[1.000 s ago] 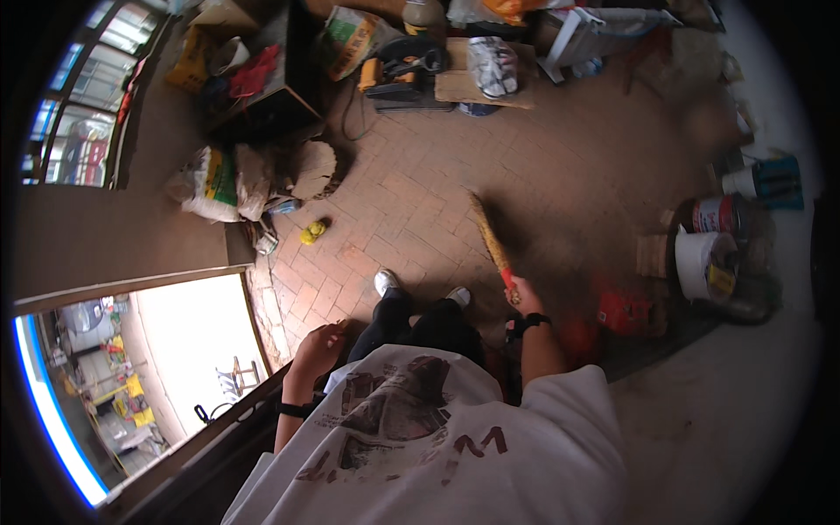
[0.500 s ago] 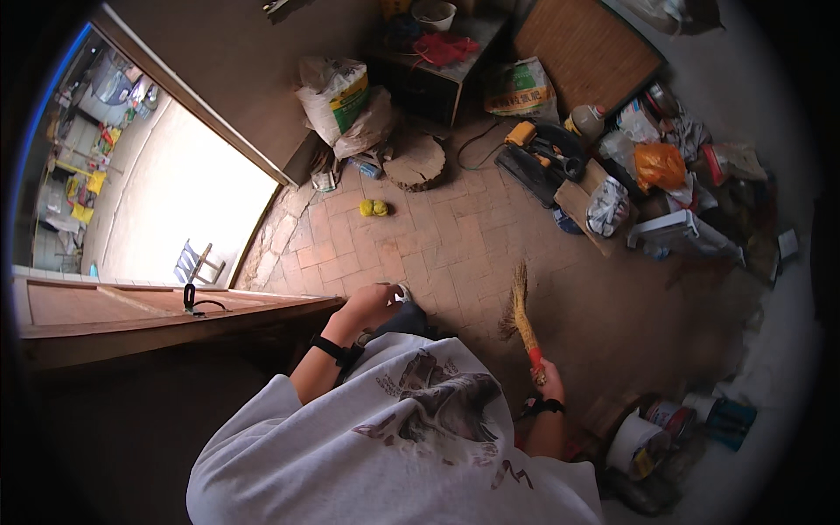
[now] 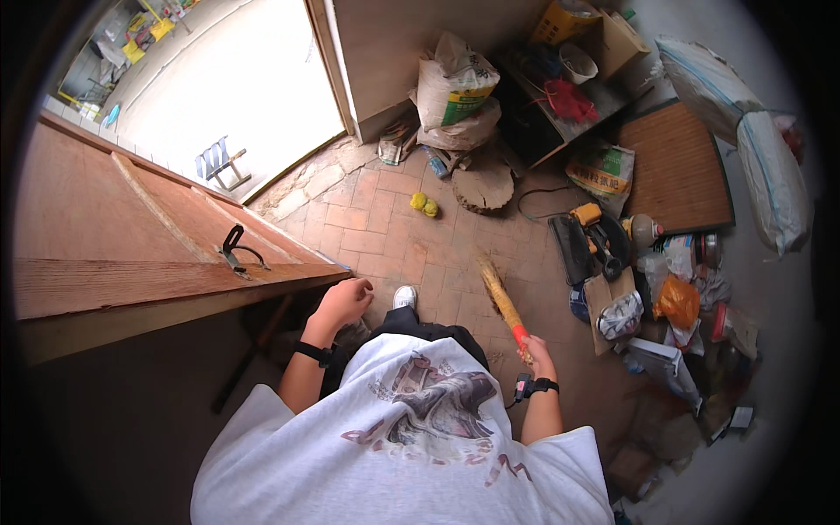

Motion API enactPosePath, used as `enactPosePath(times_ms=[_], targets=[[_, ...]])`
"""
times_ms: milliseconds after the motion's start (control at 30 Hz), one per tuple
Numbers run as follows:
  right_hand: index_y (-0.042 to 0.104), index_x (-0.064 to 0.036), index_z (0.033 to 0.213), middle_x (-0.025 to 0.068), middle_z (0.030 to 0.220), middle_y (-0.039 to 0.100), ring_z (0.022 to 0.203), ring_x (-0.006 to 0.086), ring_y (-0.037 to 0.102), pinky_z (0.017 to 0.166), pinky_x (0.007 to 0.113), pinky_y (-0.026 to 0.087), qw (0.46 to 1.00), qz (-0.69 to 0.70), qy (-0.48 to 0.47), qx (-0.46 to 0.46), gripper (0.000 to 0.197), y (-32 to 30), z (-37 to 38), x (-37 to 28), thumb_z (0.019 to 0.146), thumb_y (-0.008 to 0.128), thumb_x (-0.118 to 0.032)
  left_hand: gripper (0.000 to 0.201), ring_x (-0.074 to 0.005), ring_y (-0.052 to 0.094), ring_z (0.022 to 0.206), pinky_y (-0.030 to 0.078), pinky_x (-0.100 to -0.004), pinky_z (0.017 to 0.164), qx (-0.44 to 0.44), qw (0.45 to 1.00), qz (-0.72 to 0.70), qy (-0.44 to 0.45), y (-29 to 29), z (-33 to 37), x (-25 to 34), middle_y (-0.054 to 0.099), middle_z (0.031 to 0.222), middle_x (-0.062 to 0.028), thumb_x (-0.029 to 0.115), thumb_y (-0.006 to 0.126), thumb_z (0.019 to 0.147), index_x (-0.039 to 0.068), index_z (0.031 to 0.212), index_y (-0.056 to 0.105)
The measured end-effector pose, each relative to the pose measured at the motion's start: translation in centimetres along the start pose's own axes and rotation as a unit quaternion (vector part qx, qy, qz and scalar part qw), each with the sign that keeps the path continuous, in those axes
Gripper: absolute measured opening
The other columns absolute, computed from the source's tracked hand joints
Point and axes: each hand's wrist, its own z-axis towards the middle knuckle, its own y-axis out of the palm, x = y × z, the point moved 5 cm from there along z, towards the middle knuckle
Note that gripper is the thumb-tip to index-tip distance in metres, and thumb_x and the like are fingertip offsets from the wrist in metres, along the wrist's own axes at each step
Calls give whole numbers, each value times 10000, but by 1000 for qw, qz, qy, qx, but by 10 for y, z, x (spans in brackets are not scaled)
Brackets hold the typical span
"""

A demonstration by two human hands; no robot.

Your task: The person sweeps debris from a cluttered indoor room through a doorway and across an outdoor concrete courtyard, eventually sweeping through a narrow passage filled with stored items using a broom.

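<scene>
My right hand [image 3: 536, 352] is closed around the red-wrapped handle of a straw hand broom [image 3: 499, 293], whose bristles point forward over the brick floor. The far end of the broom looks slightly blurred. Beside the edge of a wooden door, my left hand [image 3: 346, 302] hangs with loosely curled fingers and nothing visible in it. The door [image 3: 149, 236] has a black latch [image 3: 234, 249] and stands to my left. One white shoe [image 3: 404, 297] shows below me, between the hands.
Ahead lie two small yellow-green balls [image 3: 424, 204] near a round wood slab [image 3: 483, 184] and stacked sacks [image 3: 455, 87]. Along the right are a dark tool case [image 3: 573, 248], an orange plastic bag [image 3: 676, 302] and assorted clutter. A bright doorway [image 3: 245, 79] opens at far left.
The view has turned left, so the room's things appear shifted right and more of the door shows. The broom stays in my right hand, its bristles now slanting further left.
</scene>
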Motion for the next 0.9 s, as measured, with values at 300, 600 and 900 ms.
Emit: enactPosePath(times_ms=[300, 600, 900], targets=[[474, -71, 1077, 67, 609, 510, 433, 91, 460, 359, 208, 375, 990, 14, 5, -142, 283, 90, 20, -147, 813, 513, -167, 178, -278, 567, 770, 457, -350, 683, 53, 987, -85, -128, -7, -15, -47, 588, 820, -120, 173, 557, 731, 43, 847, 590], [464, -63, 1117, 32, 605, 511, 424, 83, 460, 356, 206, 370, 946, -190, -57, -255, 331, 187, 79, -263, 804, 521, -156, 196, -289, 571, 767, 455, -353, 665, 74, 982, -83, -153, -48, 43, -2, 601, 796, -140, 173, 542, 752, 24, 870, 589], [528, -43, 938, 49, 570, 527, 424, 128, 499, 368, 270, 390, 789, -514, -223, -255, 221, 284, 115, -342, 747, 568, -147, 142, -298, 553, 788, 446, -352, 686, 328, 926, -51, -183, -157, 45, 31, 560, 826, -129, 104, 531, 746, 18, 852, 570]])
